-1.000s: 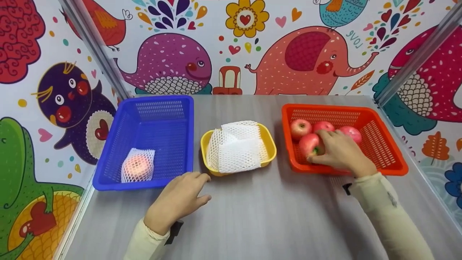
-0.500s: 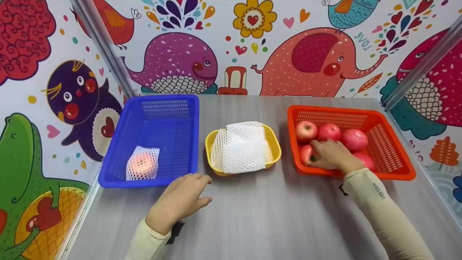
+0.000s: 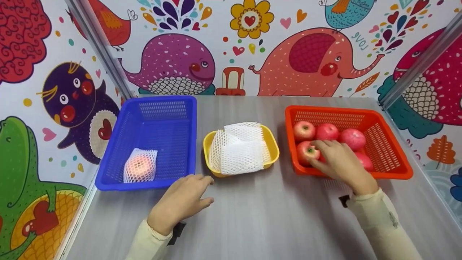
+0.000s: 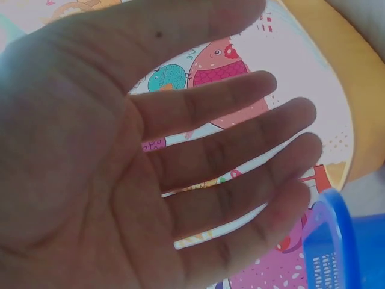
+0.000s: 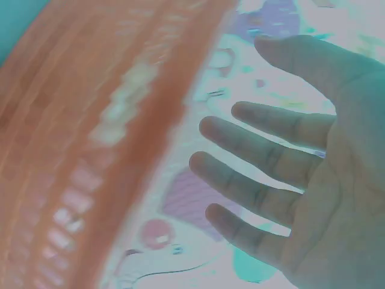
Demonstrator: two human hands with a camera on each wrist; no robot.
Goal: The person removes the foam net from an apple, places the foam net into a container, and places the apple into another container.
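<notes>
My right hand [image 3: 341,162] is over the front of the red basket [image 3: 384,144], its fingers relaxed and apart. Thumb and index finger are right beside the front-left apple [image 3: 306,153]. Other apples sit around it, among them one at the back left [image 3: 304,130] and one at the right [image 3: 352,139]. In the right wrist view the palm faces the camera with nothing in it, near the basket's blurred side [image 5: 150,132]. My left hand [image 3: 182,202] hovers by the blue basket's [image 3: 158,130] front-right corner, fingers extended and holding nothing, as the left wrist view confirms.
An apple in a white foam net [image 3: 139,168] lies at the blue basket's front left. Between the two large baskets stands a small yellow basket [image 3: 275,153] with white foam net sleeves [image 3: 242,155] in it. Printed wall panels [image 3: 242,47] close off the back and sides.
The right hand held the front-left apple earlier; now that apple rests at the red basket's front-left corner and the hand has drawn slightly off it. The left hand stays nearly still.
</notes>
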